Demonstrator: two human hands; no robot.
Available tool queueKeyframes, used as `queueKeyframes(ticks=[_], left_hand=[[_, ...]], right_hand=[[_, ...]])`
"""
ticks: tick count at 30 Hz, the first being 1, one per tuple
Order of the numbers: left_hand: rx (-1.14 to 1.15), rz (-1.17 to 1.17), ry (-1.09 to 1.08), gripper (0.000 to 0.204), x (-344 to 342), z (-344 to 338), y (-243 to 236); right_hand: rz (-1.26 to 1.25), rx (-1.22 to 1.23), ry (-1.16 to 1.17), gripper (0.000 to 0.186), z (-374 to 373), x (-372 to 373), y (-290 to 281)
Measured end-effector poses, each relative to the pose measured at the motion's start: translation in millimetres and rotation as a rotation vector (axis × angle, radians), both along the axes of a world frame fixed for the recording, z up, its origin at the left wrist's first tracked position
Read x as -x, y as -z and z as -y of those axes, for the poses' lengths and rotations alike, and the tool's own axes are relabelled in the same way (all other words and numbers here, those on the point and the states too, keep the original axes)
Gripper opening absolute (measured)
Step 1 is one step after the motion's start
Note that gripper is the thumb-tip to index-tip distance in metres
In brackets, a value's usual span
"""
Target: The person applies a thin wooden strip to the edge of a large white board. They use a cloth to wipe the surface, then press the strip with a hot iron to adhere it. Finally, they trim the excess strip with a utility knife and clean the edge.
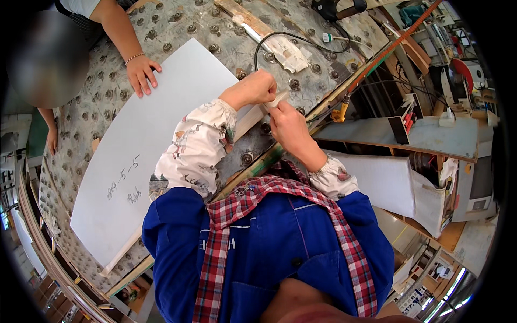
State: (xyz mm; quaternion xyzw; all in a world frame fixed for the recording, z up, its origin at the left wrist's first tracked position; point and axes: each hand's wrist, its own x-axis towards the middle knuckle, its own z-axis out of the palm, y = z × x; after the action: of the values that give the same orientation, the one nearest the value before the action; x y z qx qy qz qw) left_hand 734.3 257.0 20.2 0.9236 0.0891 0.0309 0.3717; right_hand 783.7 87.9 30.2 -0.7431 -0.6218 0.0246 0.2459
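My left hand (254,88) is closed on a pale strip (281,98) just beside the top right end of a large white curved panel (126,161) that has handwriting on it. My right hand (287,127) pinches the same strip just below and to the right of the left. A pale band (246,124) runs along the panel's straight lower edge, partly hidden by my left sleeve. The panel lies on a worn table studded with rollers (188,27).
A co-worker's hand (141,75) presses on the panel's upper edge; their other hand hangs at left. Beyond are a board (269,40), a black cable and tool (336,9). Right of the table are an orange coiled hose (377,56), a yellow nozzle (339,113) and a cluttered shelf (431,134).
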Motion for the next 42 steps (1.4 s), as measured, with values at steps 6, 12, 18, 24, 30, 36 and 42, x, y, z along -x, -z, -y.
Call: queueKeyframes(ticks=[6,12,18,24,30,36,42], left_hand=[[0.027,0.008,0.021,0.012,0.5,-1.2,-0.8],[-0.019,0.01,0.025,0.012,-1.5,2.8,2.2],[-0.023,0.001,0.002,0.012,2.3,3.3,-3.9],[-0.127,0.043,0.038,0.012,0.2,9.5,-4.7],[-0.086,0.03,0.015,0.011,4.2,12.2,-9.8],[-0.169,0.051,-0.009,0.011,-2.5,16.4,-10.1],[-0.138,0.062,-0.003,0.011,-1.7,11.7,2.0]], right_hand=[[-0.008,0.023,0.02,0.011,9.8,-2.7,1.2],[0.026,-0.002,-0.001,0.008,6.6,-2.7,0.7],[0.0,0.141,0.059,0.009,10.2,-1.7,2.1],[0.088,-0.054,-0.012,0.009,3.0,2.2,5.6],[0.027,0.039,0.025,0.009,17.9,0.8,9.0],[-0.019,-0.062,0.031,0.012,10.4,-4.5,24.3],[-0.095,-0.085,0.01,0.013,31.2,-7.2,26.7]])
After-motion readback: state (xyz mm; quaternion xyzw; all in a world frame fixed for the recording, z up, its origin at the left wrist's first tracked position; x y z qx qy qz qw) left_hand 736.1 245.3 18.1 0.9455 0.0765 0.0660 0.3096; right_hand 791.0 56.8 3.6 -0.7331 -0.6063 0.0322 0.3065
